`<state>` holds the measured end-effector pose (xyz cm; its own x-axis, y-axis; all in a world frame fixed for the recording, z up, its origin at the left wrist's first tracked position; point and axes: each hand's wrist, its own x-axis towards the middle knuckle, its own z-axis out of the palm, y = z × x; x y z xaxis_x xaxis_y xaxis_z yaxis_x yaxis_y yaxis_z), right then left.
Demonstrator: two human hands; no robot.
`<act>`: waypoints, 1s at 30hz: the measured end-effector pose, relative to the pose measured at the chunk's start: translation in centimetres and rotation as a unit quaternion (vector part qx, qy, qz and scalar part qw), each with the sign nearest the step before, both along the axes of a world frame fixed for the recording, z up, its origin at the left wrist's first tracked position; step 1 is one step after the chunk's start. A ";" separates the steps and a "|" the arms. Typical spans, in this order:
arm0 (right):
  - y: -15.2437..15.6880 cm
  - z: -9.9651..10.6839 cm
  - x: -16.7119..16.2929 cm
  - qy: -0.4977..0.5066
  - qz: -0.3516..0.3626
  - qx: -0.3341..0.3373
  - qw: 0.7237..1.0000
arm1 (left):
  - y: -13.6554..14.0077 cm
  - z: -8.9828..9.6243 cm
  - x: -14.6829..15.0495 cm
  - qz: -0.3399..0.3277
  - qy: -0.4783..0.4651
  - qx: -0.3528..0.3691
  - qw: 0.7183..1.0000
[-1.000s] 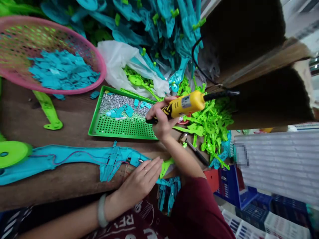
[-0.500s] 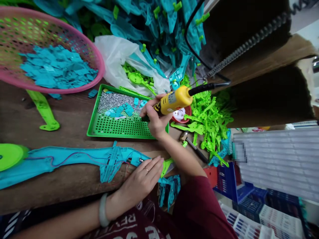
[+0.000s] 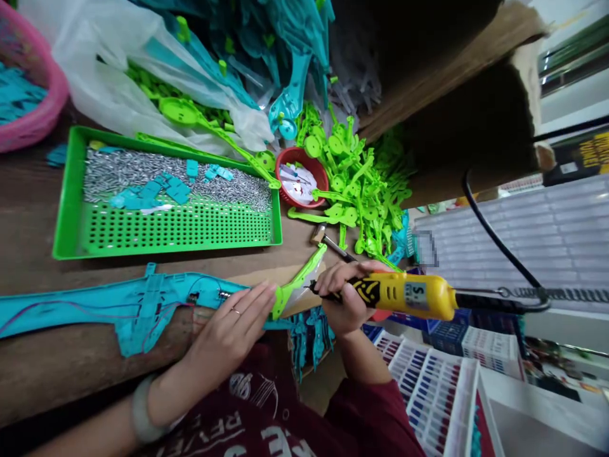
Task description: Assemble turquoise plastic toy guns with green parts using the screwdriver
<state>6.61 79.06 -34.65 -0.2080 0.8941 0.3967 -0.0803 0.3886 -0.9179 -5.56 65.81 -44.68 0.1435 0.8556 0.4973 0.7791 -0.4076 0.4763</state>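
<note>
My left hand (image 3: 233, 327) lies flat, fingers stretched and close together, on the right end of a long teal plastic housing (image 3: 80, 297) with red and blue wires inside. Its fingertips touch a bright green plastic piece (image 3: 297, 279) at that end. What lies beneath the palm is hidden. My right hand (image 3: 346, 303) is wrapped round a yellow and black electric screwdriver (image 3: 423, 296). The tool lies nearly level, its thin bit pointing left at the green piece, seemingly a little apart from it. Whether a screw sits on the bit is too small to tell.
A green perforated tray (image 3: 171, 249) holds many screws and small teal pieces. Behind are a red bowl (image 3: 318, 164), a heap of green parts (image 3: 366, 184) and teal parts (image 3: 266, 44). A hammer (image 3: 335, 242) lies near the right hand. A pink basket (image 3: 54, 105) stands left.
My right hand has brought the screwdriver from above the green tray to the right of the green piece, its bit now pointing left. My left hand stays on the housing. The view has shifted right.
</note>
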 end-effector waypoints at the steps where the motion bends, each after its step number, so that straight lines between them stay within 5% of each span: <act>1: 0.2 -0.3 0.2 0.003 -0.008 0.006 1.000 | 0.0 0.0 0.0 0.000 -0.001 0.002 1.000; 10: 1.5 -4.2 0.8 0.008 -0.002 -0.010 1.000 | 0.1 0.0 0.1 -0.001 0.014 0.005 1.000; 13: 2.0 -3.9 1.7 0.003 0.097 -0.015 0.995 | 0.1 0.1 0.1 -0.001 0.009 0.004 1.000; 17: 3.4 -0.9 1.4 -0.023 0.252 -0.013 0.967 | 0.2 0.2 0.1 0.000 0.003 0.010 1.000; 21: 5.4 0.6 -4.4 0.035 0.202 0.004 0.979 | 0.5 0.2 0.2 0.009 0.009 0.014 1.000; 26: 7.5 -3.3 -13.5 0.079 0.193 -0.006 0.978 | 0.6 0.0 0.6 0.035 0.013 0.008 0.999; 30: 8.1 -5.9 -15.7 0.090 0.203 -0.005 0.975 | 0.5 -0.1 0.8 0.044 0.019 -0.007 0.999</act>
<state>-9.08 87.17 -40.54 -0.4724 0.7568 0.4518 -0.3862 0.2830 -0.8779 -4.79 66.36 -44.74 0.0849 0.8725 0.4813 0.8291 -0.3298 0.4515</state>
